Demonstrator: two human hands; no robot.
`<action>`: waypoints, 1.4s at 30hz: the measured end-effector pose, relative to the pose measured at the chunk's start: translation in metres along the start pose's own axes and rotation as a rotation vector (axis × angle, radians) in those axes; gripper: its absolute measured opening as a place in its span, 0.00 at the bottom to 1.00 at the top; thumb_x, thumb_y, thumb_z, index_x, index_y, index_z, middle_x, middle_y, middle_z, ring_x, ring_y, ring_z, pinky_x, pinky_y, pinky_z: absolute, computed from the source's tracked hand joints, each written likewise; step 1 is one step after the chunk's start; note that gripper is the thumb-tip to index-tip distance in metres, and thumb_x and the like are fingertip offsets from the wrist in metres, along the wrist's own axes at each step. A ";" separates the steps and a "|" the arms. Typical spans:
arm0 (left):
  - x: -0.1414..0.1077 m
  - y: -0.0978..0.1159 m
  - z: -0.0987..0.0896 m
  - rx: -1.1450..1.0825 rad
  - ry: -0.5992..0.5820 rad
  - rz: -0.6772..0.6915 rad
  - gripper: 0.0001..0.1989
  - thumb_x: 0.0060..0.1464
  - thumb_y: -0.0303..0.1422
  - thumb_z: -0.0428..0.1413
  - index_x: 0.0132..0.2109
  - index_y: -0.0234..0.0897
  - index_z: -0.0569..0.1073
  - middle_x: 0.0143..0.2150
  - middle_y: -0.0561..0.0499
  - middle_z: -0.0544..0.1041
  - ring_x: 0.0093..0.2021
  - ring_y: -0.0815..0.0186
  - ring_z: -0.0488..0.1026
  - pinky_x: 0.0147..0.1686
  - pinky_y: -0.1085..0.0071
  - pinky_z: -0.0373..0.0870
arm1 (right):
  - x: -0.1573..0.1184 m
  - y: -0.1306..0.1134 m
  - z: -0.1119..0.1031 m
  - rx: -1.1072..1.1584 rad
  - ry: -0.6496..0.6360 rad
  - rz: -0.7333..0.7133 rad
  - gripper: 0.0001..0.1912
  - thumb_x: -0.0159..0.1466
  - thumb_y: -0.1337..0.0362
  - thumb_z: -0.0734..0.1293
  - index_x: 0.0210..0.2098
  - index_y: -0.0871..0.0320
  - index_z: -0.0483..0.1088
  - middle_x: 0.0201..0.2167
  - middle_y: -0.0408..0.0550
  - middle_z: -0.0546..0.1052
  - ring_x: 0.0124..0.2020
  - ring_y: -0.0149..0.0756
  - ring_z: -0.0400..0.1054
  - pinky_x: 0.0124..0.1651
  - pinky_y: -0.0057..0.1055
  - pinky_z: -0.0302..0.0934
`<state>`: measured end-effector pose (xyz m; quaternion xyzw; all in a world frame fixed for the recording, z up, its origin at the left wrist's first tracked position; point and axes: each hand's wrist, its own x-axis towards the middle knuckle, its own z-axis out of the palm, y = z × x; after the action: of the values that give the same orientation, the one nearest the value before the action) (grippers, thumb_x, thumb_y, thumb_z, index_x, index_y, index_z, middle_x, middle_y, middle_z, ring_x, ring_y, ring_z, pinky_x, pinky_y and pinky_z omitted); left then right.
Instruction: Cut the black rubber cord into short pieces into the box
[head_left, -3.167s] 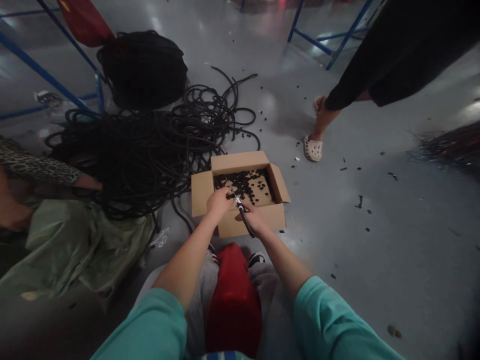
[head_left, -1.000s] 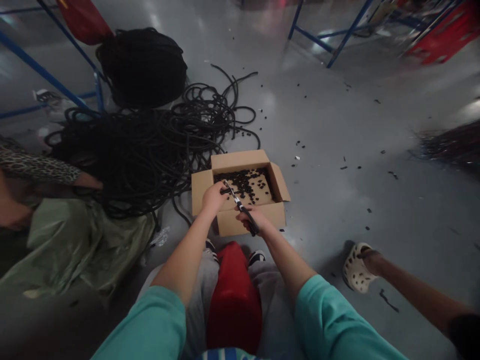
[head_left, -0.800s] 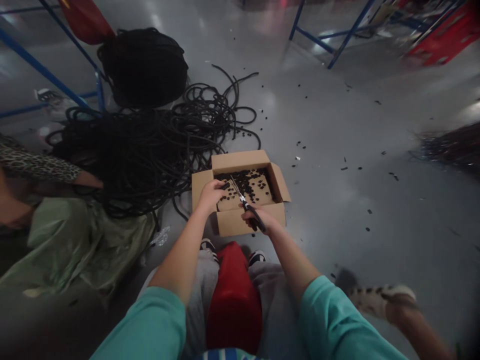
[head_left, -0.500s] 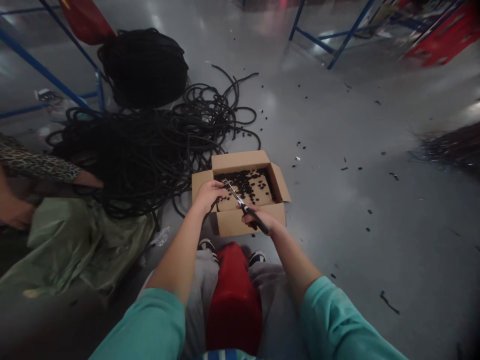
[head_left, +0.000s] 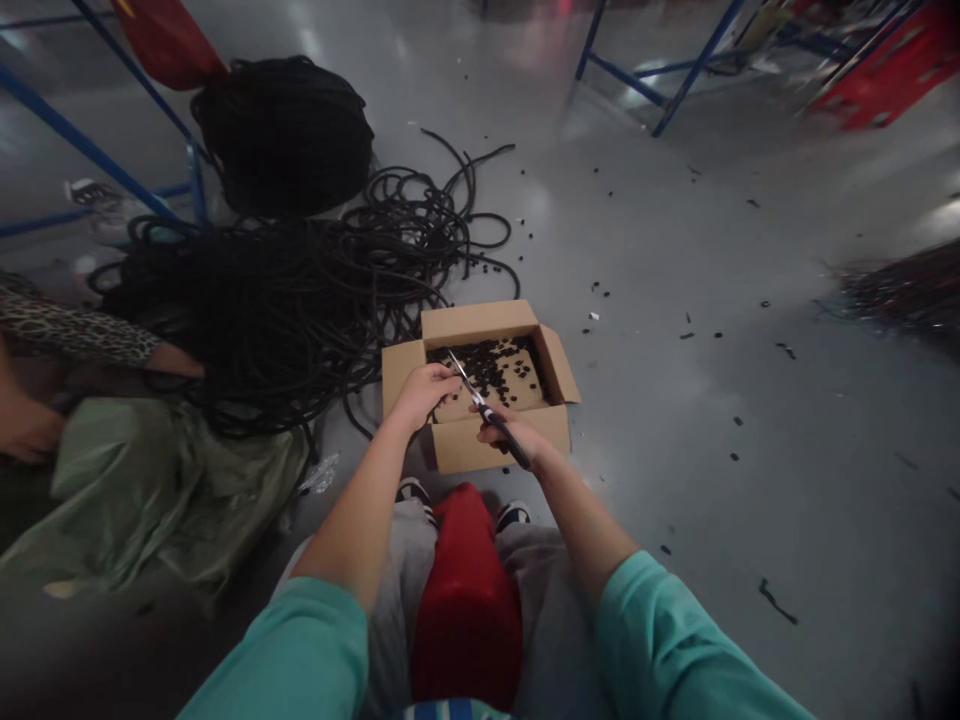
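The cutting looks well under way but far from finished: many short black pieces (head_left: 491, 372) are scattered over the bottom of the open cardboard box (head_left: 477, 320), thickest toward its far side, with bare cardboard showing between them on the near and right side. Much long black cord (head_left: 300, 290) lies uncut in a tangled heap to the left of the box, and a large black coil (head_left: 285, 140) sits behind that heap, so most of the material appears to be left. The right hand (head_left: 521, 430) is closed around the handles of the scissors (head_left: 480, 402), whose blades point forward and left over the box. The left hand (head_left: 421, 393) is just beside those blades, above the left part of the box, its fingertips drawn together; whether they grip a cord end or a cut piece is too small to tell. The nearest pieces lie below and just beyond the left fingertips, inside the box, while the heap stands a little apart from that hand, to its left.
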<state>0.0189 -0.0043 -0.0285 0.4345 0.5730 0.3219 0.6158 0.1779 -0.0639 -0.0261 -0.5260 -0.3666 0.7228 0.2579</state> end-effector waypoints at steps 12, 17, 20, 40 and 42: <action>-0.003 0.003 -0.004 0.104 -0.086 -0.005 0.07 0.39 0.28 0.57 0.29 0.31 0.69 0.15 0.57 0.64 0.15 0.77 0.58 0.15 0.78 0.50 | 0.003 0.000 0.001 -0.062 0.050 -0.083 0.27 0.39 0.70 0.67 0.41 0.59 0.66 0.28 0.40 0.66 0.31 0.30 0.58 0.37 0.28 0.51; -0.003 0.005 -0.008 0.203 -0.111 0.031 0.07 0.40 0.30 0.56 0.30 0.32 0.70 0.15 0.58 0.63 0.15 0.77 0.57 0.15 0.78 0.51 | 0.003 0.001 -0.001 -0.057 0.034 -0.078 0.26 0.39 0.69 0.66 0.40 0.59 0.66 0.27 0.39 0.65 0.31 0.30 0.58 0.37 0.28 0.51; -0.002 0.005 -0.008 0.296 -0.112 0.050 0.07 0.40 0.31 0.55 0.30 0.32 0.70 0.15 0.58 0.63 0.15 0.76 0.57 0.15 0.77 0.51 | 0.000 -0.001 -0.001 -0.060 0.030 -0.072 0.26 0.39 0.69 0.66 0.40 0.59 0.66 0.26 0.39 0.66 0.30 0.30 0.58 0.35 0.28 0.52; -0.002 0.012 -0.009 0.612 -0.013 0.150 0.09 0.42 0.34 0.52 0.30 0.33 0.72 0.24 0.51 0.72 0.24 0.70 0.66 0.27 0.73 0.62 | 0.008 0.008 0.008 0.031 0.102 0.049 0.23 0.38 0.69 0.64 0.36 0.61 0.67 0.07 0.31 0.58 0.10 0.23 0.50 0.14 0.21 0.43; -0.001 0.009 -0.010 0.561 -0.001 0.164 0.08 0.41 0.34 0.53 0.30 0.33 0.71 0.24 0.52 0.72 0.25 0.70 0.67 0.27 0.73 0.62 | 0.009 0.009 0.009 0.043 0.117 0.047 0.23 0.37 0.69 0.64 0.36 0.61 0.68 0.07 0.31 0.57 0.09 0.22 0.50 0.13 0.21 0.42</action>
<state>0.0101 0.0002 -0.0195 0.6328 0.6024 0.1993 0.4439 0.1664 -0.0643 -0.0369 -0.5701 -0.3228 0.7043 0.2734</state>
